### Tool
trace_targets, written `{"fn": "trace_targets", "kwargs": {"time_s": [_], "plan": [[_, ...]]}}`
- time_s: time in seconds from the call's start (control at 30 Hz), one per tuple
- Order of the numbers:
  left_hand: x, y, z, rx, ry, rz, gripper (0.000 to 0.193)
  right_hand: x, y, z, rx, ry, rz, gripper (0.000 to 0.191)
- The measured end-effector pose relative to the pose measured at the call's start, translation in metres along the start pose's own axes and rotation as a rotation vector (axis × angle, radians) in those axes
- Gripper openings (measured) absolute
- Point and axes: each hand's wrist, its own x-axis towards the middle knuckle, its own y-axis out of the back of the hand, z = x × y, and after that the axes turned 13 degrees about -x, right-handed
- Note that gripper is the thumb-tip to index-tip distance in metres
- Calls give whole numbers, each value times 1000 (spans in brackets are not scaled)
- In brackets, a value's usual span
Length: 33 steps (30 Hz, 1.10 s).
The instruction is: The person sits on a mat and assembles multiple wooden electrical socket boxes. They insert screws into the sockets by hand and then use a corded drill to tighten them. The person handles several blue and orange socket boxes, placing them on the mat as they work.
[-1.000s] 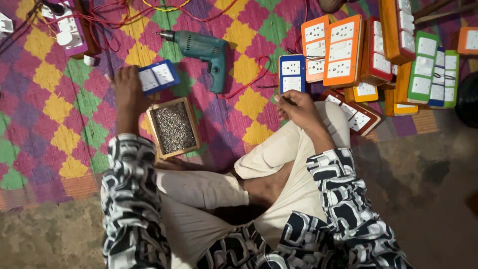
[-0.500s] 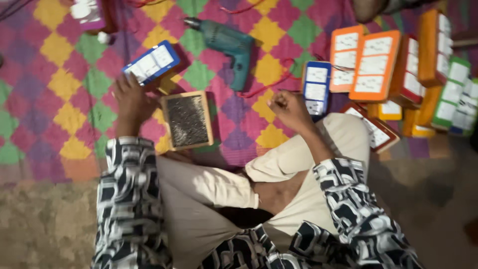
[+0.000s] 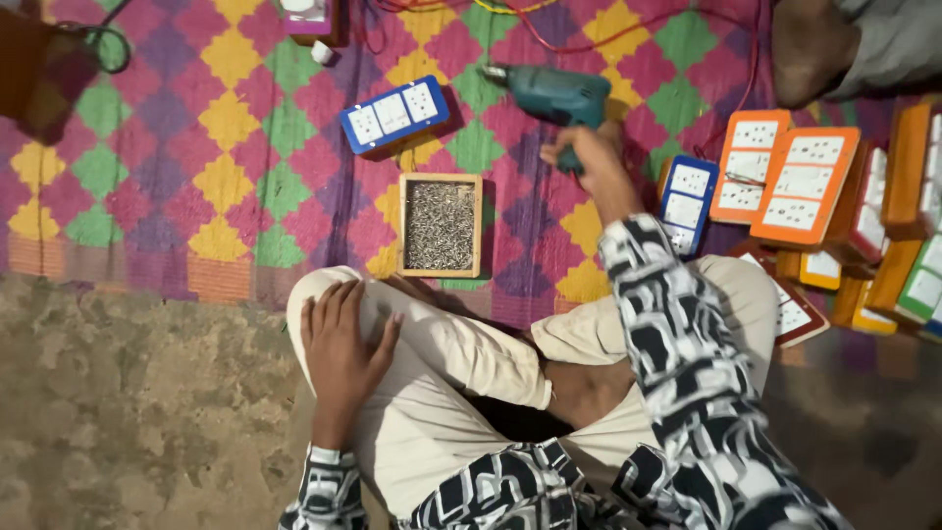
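I sit cross-legged on a mat of coloured diamonds (image 3: 235, 128). My right hand (image 3: 586, 157) reaches forward and closes around the handle of a teal power drill (image 3: 551, 92) that lies on the mat. My left hand (image 3: 341, 351) rests flat on my left knee with its fingers spread, holding nothing. A small wooden box full of screws (image 3: 440, 225) stands in front of my legs. A blue switchboard box with white sockets (image 3: 393, 114) lies just beyond it, to the left of the drill.
Several orange, blue and green switchboard boxes (image 3: 800, 182) are stacked at the right. Another person's foot (image 3: 810, 49) shows at the top right. Red wires (image 3: 549, 12) run along the far edge. Bare concrete floor (image 3: 128, 393) lies at the left.
My left hand has let go of the blue switchboard box and come back to my knee. My right hand has moved from beside the blue box at the right onto the drill.
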Motion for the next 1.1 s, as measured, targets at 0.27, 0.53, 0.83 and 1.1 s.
{"fn": "trace_targets", "kwargs": {"time_s": [0.27, 0.53, 0.83, 1.1], "plan": [[44, -28, 56, -1882, 624, -167, 62, -207, 6, -40, -1003, 779, 243, 59], [-7, 80, 95, -2010, 524, 392, 56, -300, -79, -64, -612, 1597, -251, 27], [-39, 126, 10, -1422, 234, 815, 57, -142, -5, -15, -1084, 995, 228, 16], [-104, 129, -43, -995, 280, 1043, 59, -10, 48, -76, -1587, 495, 168, 47]]}}
